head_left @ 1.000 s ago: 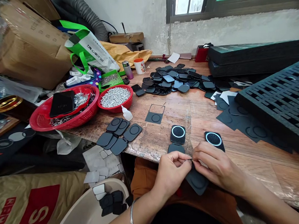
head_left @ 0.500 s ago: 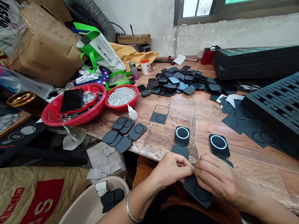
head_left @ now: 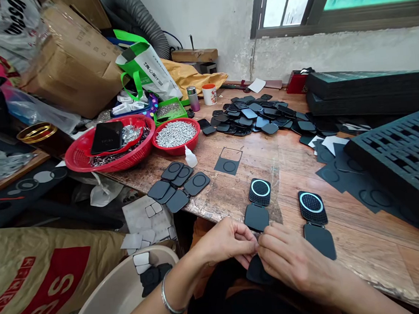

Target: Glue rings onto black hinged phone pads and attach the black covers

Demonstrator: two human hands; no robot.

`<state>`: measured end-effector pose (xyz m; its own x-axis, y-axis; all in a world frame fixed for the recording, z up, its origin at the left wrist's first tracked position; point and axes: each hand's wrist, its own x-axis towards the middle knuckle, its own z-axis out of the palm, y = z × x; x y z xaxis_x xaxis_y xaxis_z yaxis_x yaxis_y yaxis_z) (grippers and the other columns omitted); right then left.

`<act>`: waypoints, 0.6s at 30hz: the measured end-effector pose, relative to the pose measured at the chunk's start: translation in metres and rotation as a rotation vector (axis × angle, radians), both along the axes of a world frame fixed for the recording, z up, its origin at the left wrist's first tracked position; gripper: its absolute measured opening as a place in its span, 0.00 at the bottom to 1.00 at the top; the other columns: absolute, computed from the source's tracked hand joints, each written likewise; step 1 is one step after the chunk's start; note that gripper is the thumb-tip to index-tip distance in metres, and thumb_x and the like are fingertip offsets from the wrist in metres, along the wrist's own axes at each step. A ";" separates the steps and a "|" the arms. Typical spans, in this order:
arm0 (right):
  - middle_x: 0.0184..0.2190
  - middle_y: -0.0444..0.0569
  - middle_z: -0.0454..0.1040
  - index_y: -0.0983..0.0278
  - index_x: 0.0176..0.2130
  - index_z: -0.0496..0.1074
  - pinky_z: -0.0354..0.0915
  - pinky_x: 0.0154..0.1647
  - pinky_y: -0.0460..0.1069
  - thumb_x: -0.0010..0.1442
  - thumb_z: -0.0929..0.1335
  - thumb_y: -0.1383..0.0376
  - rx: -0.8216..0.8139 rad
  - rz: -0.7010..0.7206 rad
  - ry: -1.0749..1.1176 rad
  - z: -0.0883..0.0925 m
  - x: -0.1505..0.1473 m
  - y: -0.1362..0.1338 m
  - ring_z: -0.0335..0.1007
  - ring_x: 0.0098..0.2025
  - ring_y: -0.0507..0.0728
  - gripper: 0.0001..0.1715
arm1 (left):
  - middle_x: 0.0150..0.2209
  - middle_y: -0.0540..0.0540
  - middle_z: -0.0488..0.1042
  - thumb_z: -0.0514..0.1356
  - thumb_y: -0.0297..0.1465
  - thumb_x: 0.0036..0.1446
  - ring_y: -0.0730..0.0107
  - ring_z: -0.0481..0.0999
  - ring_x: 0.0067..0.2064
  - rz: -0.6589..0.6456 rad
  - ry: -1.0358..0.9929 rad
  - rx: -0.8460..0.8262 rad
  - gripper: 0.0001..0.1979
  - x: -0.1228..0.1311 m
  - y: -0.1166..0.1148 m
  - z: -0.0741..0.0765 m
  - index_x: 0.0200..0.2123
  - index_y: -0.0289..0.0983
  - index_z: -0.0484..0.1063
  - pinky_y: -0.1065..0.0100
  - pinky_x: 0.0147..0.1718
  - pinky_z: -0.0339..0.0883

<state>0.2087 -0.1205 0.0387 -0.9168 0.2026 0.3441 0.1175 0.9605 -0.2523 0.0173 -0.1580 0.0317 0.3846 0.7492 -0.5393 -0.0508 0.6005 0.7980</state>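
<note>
My left hand (head_left: 230, 241) and my right hand (head_left: 292, 263) meet at the table's front edge, fingers closed in a pinch. Between them is a dark thin sheet (head_left: 256, 271), tilted and partly covered by my right fingers. Its upper edge, where my fingertips touch, is hidden. Just beyond my hands lies an unfolded hinged black pad (head_left: 256, 217) with a pale ring on its far half. To the right rests a second unfolded black pad (head_left: 319, 241) of the same kind.
Several folding pads (head_left: 178, 201) lie at left, near a small white bottle (head_left: 191, 158). Red baskets (head_left: 177, 147) hold metal parts. Behind is a heap of black pieces (head_left: 253, 115). Dark sheets (head_left: 362, 182) and a black slotted tray (head_left: 403, 158) stand right; a beige tub (head_left: 100, 294) sits below.
Both hands have shifted a little left with the dark sheet, and my right hand covers more of it. The right pad's near half is now uncovered. The view has turned slightly.
</note>
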 end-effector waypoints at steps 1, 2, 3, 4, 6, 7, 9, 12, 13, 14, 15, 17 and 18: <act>0.27 0.48 0.65 0.66 0.28 0.66 0.55 0.30 0.51 0.61 0.62 0.75 0.003 0.007 0.002 0.001 -0.003 -0.001 0.58 0.30 0.54 0.11 | 0.20 0.51 0.72 0.68 0.38 0.41 0.77 0.71 0.20 0.002 0.013 0.007 0.14 0.000 -0.002 0.000 0.25 0.32 0.72 0.74 0.24 0.68; 0.27 0.48 0.65 0.66 0.28 0.66 0.56 0.30 0.51 0.61 0.62 0.75 0.002 0.016 0.008 0.002 -0.005 -0.002 0.59 0.30 0.54 0.11 | 0.20 0.51 0.72 0.67 0.37 0.42 0.78 0.70 0.19 0.005 0.024 0.018 0.13 -0.001 -0.004 -0.001 0.25 0.32 0.72 0.75 0.23 0.67; 0.26 0.48 0.66 0.66 0.28 0.66 0.56 0.30 0.51 0.61 0.62 0.74 -0.005 0.023 0.014 0.003 -0.007 -0.003 0.59 0.29 0.54 0.11 | 0.19 0.52 0.71 0.66 0.36 0.43 0.78 0.70 0.19 0.011 0.034 0.030 0.12 -0.002 -0.007 -0.002 0.25 0.32 0.71 0.75 0.22 0.67; 0.26 0.48 0.66 0.65 0.28 0.66 0.56 0.30 0.51 0.61 0.62 0.74 -0.020 0.029 0.025 0.004 -0.009 -0.004 0.60 0.29 0.54 0.11 | 0.19 0.52 0.71 0.65 0.35 0.44 0.79 0.70 0.19 0.026 0.044 0.041 0.11 -0.003 -0.009 -0.003 0.24 0.32 0.71 0.76 0.22 0.66; 0.27 0.48 0.67 0.65 0.29 0.66 0.58 0.30 0.51 0.60 0.62 0.75 -0.087 0.031 0.066 0.004 -0.012 -0.006 0.61 0.30 0.54 0.09 | 0.20 0.53 0.71 0.64 0.33 0.44 0.79 0.69 0.19 0.083 0.068 0.046 0.09 -0.007 -0.015 -0.006 0.24 0.33 0.71 0.77 0.20 0.65; 0.28 0.49 0.69 0.65 0.31 0.66 0.60 0.31 0.51 0.59 0.63 0.76 -0.136 0.022 0.104 0.004 -0.013 -0.007 0.63 0.31 0.54 0.08 | 0.19 0.52 0.71 0.63 0.33 0.44 0.79 0.69 0.19 0.117 0.083 0.035 0.08 -0.011 -0.018 -0.008 0.24 0.33 0.70 0.77 0.20 0.65; 0.32 0.50 0.71 0.65 0.34 0.66 0.63 0.34 0.51 0.57 0.63 0.77 -0.243 -0.018 0.218 0.004 -0.013 -0.008 0.66 0.34 0.54 0.09 | 0.19 0.52 0.72 0.63 0.33 0.43 0.76 0.71 0.19 0.203 0.139 -0.013 0.08 -0.023 -0.025 -0.013 0.24 0.33 0.70 0.75 0.20 0.65; 0.33 0.49 0.71 0.62 0.34 0.64 0.65 0.37 0.50 0.54 0.64 0.78 -0.381 -0.147 0.373 0.002 -0.006 -0.008 0.69 0.36 0.54 0.12 | 0.20 0.49 0.74 0.64 0.33 0.43 0.70 0.75 0.22 0.324 0.262 -0.102 0.09 -0.053 -0.038 -0.027 0.25 0.33 0.71 0.72 0.23 0.69; 0.32 0.47 0.71 0.61 0.34 0.63 0.65 0.38 0.49 0.54 0.65 0.78 -0.421 -0.208 0.400 0.000 -0.003 -0.007 0.69 0.35 0.54 0.12 | 0.20 0.48 0.74 0.64 0.32 0.43 0.69 0.75 0.23 0.364 0.310 -0.125 0.08 -0.066 -0.043 -0.034 0.25 0.33 0.71 0.71 0.23 0.69; 0.32 0.47 0.70 0.60 0.33 0.63 0.66 0.37 0.49 0.54 0.65 0.77 -0.465 -0.279 0.417 -0.002 0.002 -0.006 0.69 0.35 0.54 0.12 | 0.20 0.49 0.74 0.64 0.32 0.42 0.69 0.75 0.23 0.406 0.360 -0.147 0.08 -0.081 -0.047 -0.041 0.24 0.33 0.72 0.71 0.23 0.69; 0.31 0.46 0.70 0.60 0.32 0.63 0.66 0.37 0.48 0.55 0.65 0.76 -0.515 -0.356 0.435 -0.003 0.006 -0.004 0.69 0.35 0.53 0.11 | 0.19 0.49 0.73 0.65 0.31 0.41 0.70 0.74 0.22 0.453 0.417 -0.169 0.07 -0.097 -0.051 -0.049 0.23 0.33 0.71 0.71 0.23 0.69; 0.33 0.46 0.69 0.60 0.32 0.62 0.66 0.36 0.46 0.55 0.66 0.72 -0.630 -0.513 0.488 -0.006 0.013 -0.001 0.70 0.36 0.53 0.09 | 0.16 0.51 0.71 0.66 0.31 0.42 0.71 0.72 0.20 0.560 0.548 -0.218 0.09 -0.130 -0.058 -0.061 0.21 0.33 0.70 0.70 0.24 0.69; 0.33 0.47 0.70 0.59 0.34 0.63 0.67 0.35 0.46 0.55 0.67 0.71 -0.691 -0.589 0.522 -0.006 0.015 0.000 0.70 0.36 0.53 0.09 | 0.16 0.52 0.70 0.66 0.31 0.45 0.71 0.72 0.20 0.618 0.619 -0.233 0.10 -0.147 -0.061 -0.064 0.21 0.33 0.69 0.70 0.25 0.69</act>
